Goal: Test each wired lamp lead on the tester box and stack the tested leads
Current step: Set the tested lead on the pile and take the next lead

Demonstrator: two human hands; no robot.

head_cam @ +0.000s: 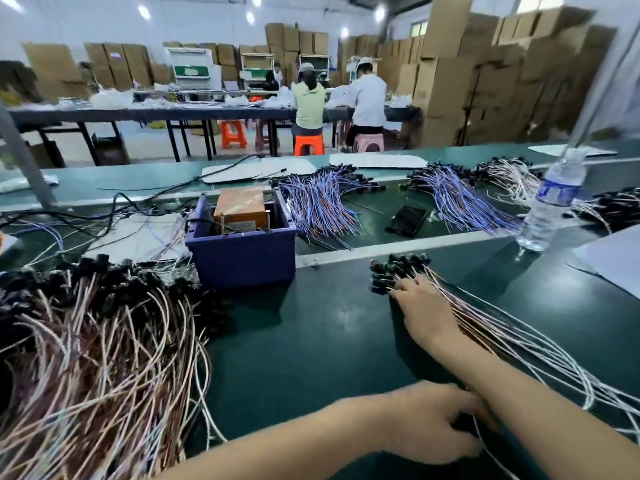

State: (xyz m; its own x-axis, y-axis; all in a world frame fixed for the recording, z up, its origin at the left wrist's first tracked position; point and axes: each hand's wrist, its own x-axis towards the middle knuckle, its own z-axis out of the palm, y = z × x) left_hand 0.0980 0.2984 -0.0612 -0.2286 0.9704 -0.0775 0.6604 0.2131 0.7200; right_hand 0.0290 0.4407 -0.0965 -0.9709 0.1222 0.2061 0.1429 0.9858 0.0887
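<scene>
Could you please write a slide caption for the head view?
Right hand and left hand touch the lead stack right of the tester box.

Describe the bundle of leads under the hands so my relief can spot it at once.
From the blue bin mid-bench, look right, on the near side of the metal rail. The small bundle of leads lies there under the right hand. Unlike the tangled heap at left, it is thin and neat, black heads together.
</scene>
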